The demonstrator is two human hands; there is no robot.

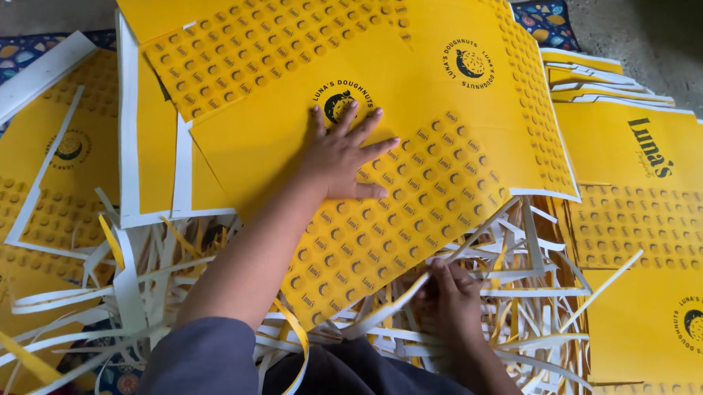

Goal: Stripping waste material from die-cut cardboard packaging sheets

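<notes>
Left hand flat, fingers spread, pressing on top yellow printed cardboard sheet at centre of pile. Right hand below sheet's lower edge, fingers curled, pinching white paper trim strip. Heap of white and yellow strips around right hand. More yellow sheets stacked at right, patterned blue mat beneath.

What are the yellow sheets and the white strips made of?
The yellow sheets look like thin printed card or paperboard with a matte finish: they lie flat with crisp cut edges and white margins. The white strips seem to be trimmings of the same card, since they curl and bend loosely. The left hand presses one sheet flat.
</notes>
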